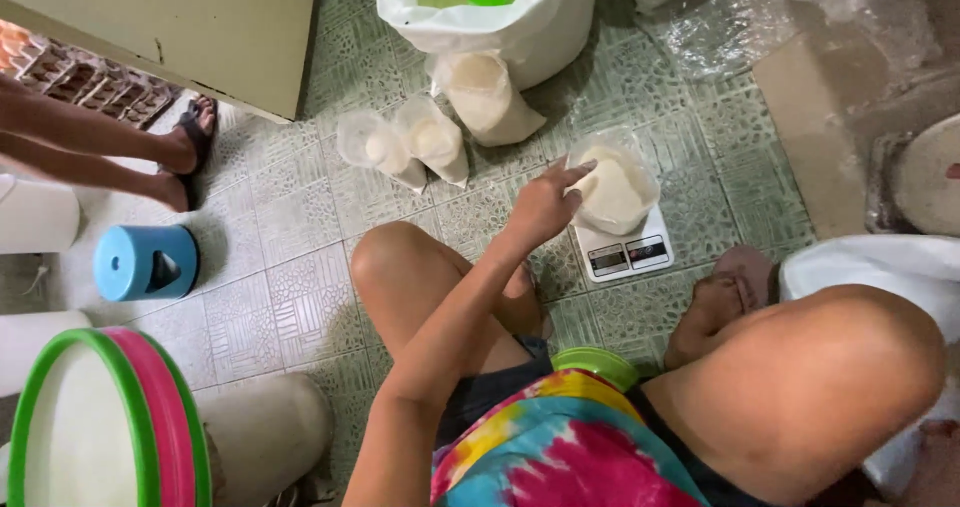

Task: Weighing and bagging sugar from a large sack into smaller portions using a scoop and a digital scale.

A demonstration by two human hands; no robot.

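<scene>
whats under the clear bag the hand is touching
A small white scale sits under the clear bag of white powder, on the tiled floor. The left hand touches the bag's side. The scale's platform is covered; only its front panel shows.

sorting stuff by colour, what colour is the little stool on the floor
Blue, with a round top; the stool shows best in the head view.

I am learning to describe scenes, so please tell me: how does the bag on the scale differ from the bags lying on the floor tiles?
The bag on the scale sits on the white scale; the floor bags lie on green tiles. The left hand touches the scale bag; nothing touches the floor bags. The scale bag stands alone; the floor bags are grouped. All are clear plastic holding white contents.
</scene>
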